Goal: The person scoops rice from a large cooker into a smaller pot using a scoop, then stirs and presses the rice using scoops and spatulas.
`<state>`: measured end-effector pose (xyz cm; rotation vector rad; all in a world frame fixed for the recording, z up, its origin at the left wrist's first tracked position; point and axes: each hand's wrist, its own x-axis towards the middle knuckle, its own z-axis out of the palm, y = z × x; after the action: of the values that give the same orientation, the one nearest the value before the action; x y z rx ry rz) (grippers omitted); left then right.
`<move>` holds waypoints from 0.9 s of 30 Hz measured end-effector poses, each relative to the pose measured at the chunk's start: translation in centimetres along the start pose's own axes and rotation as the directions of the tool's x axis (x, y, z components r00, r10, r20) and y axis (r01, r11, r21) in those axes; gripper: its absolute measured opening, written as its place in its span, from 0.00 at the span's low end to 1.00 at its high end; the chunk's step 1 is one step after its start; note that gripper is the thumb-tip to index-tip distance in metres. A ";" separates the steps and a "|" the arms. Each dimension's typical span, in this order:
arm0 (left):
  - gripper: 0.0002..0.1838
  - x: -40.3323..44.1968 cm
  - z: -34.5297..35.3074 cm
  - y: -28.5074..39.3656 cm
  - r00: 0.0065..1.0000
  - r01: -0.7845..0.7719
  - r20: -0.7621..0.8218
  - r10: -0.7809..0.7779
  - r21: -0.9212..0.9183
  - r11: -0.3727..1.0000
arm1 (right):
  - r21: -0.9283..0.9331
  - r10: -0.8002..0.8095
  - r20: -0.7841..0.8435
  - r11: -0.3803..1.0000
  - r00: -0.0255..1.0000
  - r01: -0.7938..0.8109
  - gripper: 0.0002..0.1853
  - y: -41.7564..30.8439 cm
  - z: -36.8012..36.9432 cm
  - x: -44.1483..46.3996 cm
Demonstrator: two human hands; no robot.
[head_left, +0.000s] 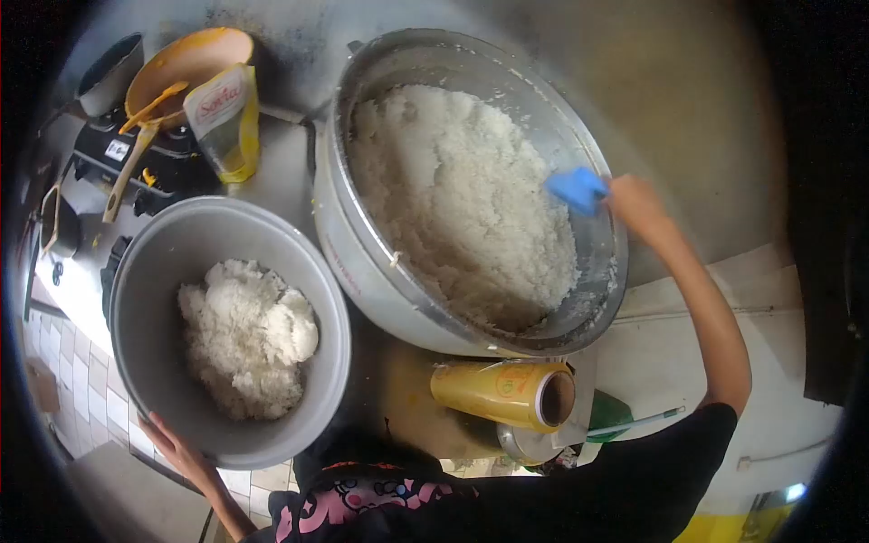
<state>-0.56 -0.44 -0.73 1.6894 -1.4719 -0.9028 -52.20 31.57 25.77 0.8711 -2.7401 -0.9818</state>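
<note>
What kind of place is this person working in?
Probably a commercial or canteen kitchen: the large pot holds far more rice than a household would likely need, a smaller pot holds more, and a pan with an orange spatula sits at the stove.

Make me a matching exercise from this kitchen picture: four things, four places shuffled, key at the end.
Things:
1. Blue tool
2. Orange utensil
3. Yellow roll
4. Left hand

Places:
A. Against the smaller pot
B. In the right hand
C. On its side, by the larger pot
D. In a pan

Right pairs: 1-B, 2-D, 3-C, 4-A
</note>
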 end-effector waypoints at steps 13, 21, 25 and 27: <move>0.33 0.5 0.2 -1.0 1.000 0.021 0.010 -0.020 -0.065 0.998 | 0.468 -0.230 0.287 0.881 0.930 0.073 0.14 2.3 1.3 -3.1; 0.36 0.1 0.2 0.7 1.000 0.017 -0.006 -0.017 0.033 0.999 | 0.579 -0.260 0.241 0.812 0.935 0.076 0.17 1.4 0.8 -6.2; 0.37 0.2 0.2 0.5 1.000 0.024 0.003 -0.024 -0.001 1.000 | 0.557 -0.231 0.244 0.829 0.942 0.059 0.18 0.9 1.0 -8.1; 0.37 0.0 0.2 0.8 1.000 0.026 -0.008 -0.025 0.056 0.998 | 0.516 -0.267 0.164 0.844 0.950 0.148 0.20 0.7 1.9 -9.0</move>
<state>-1.11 -0.56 -0.10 1.7536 -1.4864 -0.8759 -45.57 38.04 25.51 1.2199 -3.2237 -0.4021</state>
